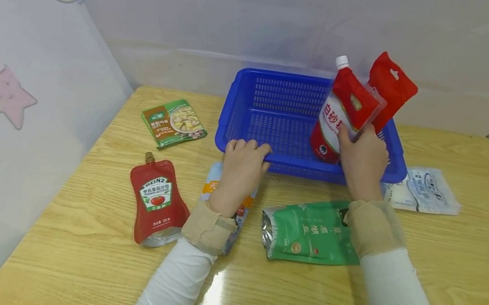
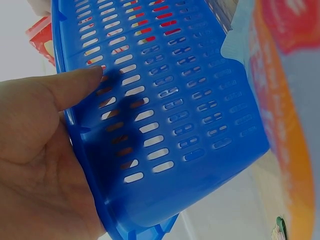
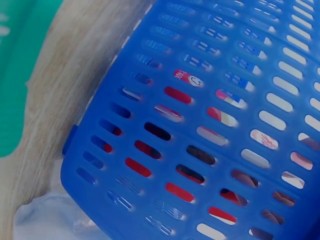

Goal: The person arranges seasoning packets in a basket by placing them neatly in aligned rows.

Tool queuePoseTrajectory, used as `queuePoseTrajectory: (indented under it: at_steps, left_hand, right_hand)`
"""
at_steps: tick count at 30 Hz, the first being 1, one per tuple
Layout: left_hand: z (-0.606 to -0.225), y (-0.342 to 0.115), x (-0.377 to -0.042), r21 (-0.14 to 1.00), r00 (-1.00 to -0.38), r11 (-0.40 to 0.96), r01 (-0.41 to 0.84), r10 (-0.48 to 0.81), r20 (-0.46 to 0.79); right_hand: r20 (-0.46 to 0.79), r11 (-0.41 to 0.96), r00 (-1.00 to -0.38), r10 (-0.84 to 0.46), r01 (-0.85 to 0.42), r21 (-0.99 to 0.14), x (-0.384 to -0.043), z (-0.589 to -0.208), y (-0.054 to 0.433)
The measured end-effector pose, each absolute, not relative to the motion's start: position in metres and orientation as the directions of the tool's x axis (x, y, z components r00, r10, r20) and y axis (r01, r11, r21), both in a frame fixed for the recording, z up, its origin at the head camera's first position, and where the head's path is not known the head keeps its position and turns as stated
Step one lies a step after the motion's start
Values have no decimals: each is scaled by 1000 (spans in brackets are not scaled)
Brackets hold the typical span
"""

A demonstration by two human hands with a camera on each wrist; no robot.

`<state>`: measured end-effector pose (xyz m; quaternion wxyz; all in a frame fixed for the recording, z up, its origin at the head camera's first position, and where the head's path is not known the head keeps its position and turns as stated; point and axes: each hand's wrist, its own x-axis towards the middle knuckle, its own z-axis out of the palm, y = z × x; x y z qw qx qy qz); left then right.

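My left hand (image 1: 242, 165) grips the near rim of a blue plastic basket (image 1: 282, 163), fingers curled over the edge. In the left wrist view its thumb (image 2: 82, 85) lies along the slotted outer wall. Inside the basket's right part, my right hand (image 1: 364, 159) holds a red-and-white sugar pouch (image 1: 341, 116) with a white cap, thumb on its front. The pouch stands upright, slightly tilted. Behind it a red packet (image 1: 390, 87) with a hanging hole leans up past the basket's rear edge. In the right wrist view the basket wall (image 3: 200, 135) hides most of that hand.
On the wooden table, a ketchup pouch (image 1: 159, 203) and a green soup packet (image 1: 173, 123) lie left of the basket. A light blue and orange packet (image 1: 214, 177) lies partly under my left forearm. A green pouch (image 1: 308, 234) is in front, a white-blue packet (image 1: 431, 192) at right.
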<state>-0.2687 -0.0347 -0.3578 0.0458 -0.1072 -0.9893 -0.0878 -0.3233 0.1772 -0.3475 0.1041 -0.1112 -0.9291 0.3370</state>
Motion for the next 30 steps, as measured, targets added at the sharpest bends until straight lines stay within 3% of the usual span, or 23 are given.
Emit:
queuePoseTrajectory:
  at_steps: [19,30]
  left_hand:
    - [-353,-32,-269,188,-975,958,217,202,94]
    - [-355,-33,-268,202,-977,958,205,189,94]
  right_hand:
    - [136,696,-940,313,130,-707,-321,-344,179]
    - [330,622,-890,315,-69,-780,-312,-352,181]
